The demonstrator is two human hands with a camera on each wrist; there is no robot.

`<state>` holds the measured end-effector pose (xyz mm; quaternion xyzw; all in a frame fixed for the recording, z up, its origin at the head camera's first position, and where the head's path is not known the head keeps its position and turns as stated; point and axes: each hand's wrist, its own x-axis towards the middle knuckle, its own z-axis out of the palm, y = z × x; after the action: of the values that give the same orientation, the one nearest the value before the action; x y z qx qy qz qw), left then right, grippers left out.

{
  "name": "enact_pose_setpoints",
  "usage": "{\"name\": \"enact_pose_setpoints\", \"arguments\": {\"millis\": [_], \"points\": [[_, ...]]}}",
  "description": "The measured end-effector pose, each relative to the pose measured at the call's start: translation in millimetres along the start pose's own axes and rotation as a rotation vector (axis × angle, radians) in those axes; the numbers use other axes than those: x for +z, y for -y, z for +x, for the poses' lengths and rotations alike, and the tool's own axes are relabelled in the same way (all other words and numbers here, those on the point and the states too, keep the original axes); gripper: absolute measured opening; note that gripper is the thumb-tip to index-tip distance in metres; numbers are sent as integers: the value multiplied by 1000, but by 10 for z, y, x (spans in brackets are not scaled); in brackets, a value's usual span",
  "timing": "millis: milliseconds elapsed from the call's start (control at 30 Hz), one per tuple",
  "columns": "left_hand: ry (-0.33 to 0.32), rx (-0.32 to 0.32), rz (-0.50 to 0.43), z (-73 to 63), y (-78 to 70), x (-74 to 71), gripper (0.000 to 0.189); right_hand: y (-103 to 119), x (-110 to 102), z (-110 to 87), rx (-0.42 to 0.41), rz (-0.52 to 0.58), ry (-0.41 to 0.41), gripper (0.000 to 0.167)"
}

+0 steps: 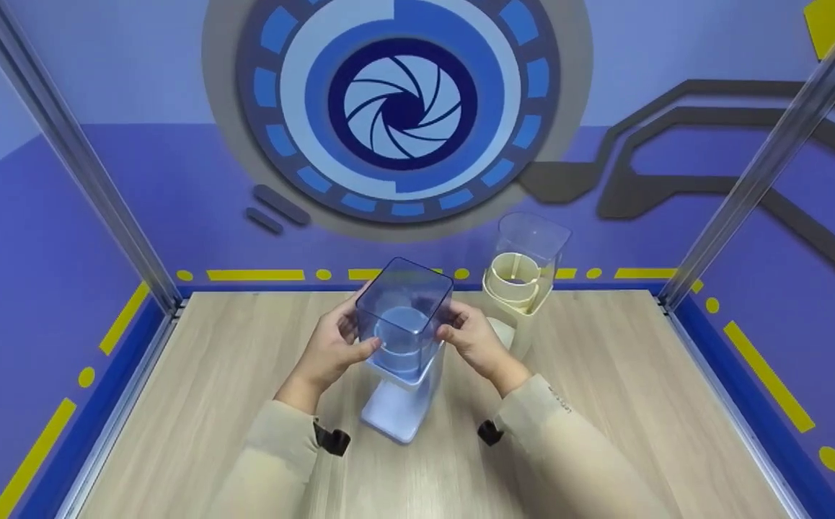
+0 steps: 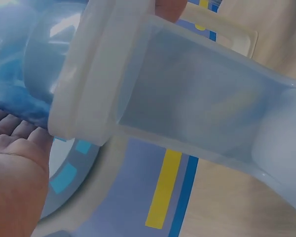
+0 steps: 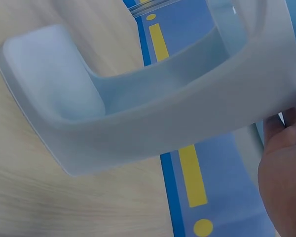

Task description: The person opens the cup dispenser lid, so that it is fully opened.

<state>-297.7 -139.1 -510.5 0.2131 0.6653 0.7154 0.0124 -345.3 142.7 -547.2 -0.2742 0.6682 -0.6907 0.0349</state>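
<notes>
Wears a long, pale beige left sleeve, plain in view and softly wrinkled toward the cuff, and a matching right sleeve, marked along its edge with a short line of dark lettering too small to read. Bears a black strap-like fitting at the left wrist, with a blocky, angular end, and a small black block at the right wrist, just beside the sleeve. Leaves the left hand and the right hand bare past the fabric, with fine creases across the left palm.
</notes>
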Motion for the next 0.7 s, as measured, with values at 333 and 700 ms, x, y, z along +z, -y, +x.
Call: {"name": "enact_pose_setpoints", "arguments": {"millis": [333,700], "points": [[110,-25,-33,84,87,-96,74,-51,-8,-14,3,26,42,120],[82,-57,-11,84,68,-100,113,-92,32,-94,16,37,-20,115]]}}
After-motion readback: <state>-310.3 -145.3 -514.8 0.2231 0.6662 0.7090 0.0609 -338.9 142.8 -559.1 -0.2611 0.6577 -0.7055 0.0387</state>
